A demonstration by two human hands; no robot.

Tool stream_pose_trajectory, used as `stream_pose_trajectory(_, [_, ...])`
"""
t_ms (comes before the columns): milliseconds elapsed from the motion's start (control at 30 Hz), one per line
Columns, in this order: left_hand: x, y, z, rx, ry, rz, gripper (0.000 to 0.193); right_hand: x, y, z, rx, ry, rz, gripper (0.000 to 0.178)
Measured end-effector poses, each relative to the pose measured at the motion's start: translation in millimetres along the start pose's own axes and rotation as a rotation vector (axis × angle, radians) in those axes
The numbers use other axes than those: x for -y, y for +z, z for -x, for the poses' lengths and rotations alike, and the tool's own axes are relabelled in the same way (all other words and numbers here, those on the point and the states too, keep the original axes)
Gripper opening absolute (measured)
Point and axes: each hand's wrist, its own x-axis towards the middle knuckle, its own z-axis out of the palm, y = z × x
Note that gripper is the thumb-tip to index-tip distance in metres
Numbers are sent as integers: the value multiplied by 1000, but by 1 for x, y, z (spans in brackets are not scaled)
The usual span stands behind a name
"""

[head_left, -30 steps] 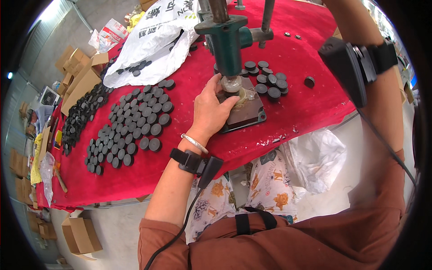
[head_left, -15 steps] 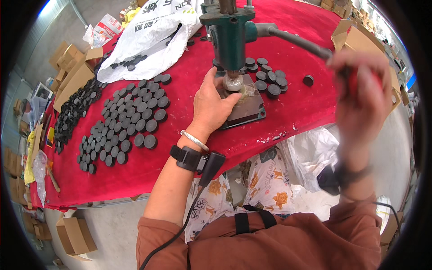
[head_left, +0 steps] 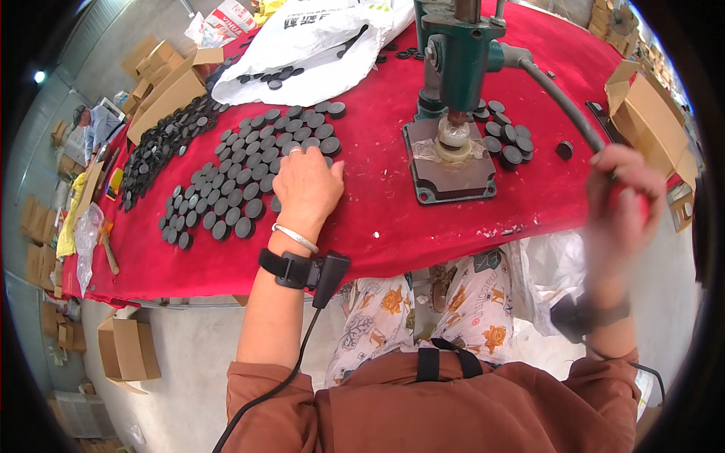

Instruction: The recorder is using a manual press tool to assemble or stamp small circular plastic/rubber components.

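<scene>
The green press (head_left: 461,53) stands on a red cloth (head_left: 377,219). Left of the press lies a big bunch of small black discs (head_left: 249,170). The left hand (head_left: 306,185) rests flat on the discs at the near edge of the bunch, with its fingers spread a little and bent down, touching them. I cannot tell if it has one picked up yet.

The discs look small, light, hard and smooth, so they could slip. A pinch by the rim with two fingertips should work best.

The right hand (head_left: 623,200) is right of the press, wrapped tight around the end of the press's long lever (head_left: 559,102).

Under the press head sits a pale round piece (head_left: 455,142) on the metal base plate (head_left: 451,170). More discs lie just right of the press, and a white bag (head_left: 302,38) lies behind and left of it.
</scene>
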Motion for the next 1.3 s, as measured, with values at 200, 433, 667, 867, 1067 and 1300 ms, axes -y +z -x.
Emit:
stream_pose_trajectory(200, [13, 4, 1, -65, 262, 29, 30, 16, -22, -74, 179, -383, 703, 19])
stream_pose_trajectory(433, [-82, -13, 10, 85, 322, 877, 52, 11, -16, -82, 15, 87, 132, 23])
stream_pose_trajectory(667, [-109, 8, -8, 25, 335, 866, 51, 8, -14, -77, -16, 64, 175, 23])
stream_pose_trajectory(867, [-113, 16, -7, -16, 331, 801, 52, 4, -14, -58, -90, 29, 343, 22])
stream_pose_trajectory(1067, [-111, 23, -7, 12, 315, 905, 62, 2, -4, 8, 114, -62, 239, 13])
stream_pose_trajectory(1300, [-81, 13, -5, 55, 317, 1023, 50, -10, 0, 34, 24, -12, 96, 19])
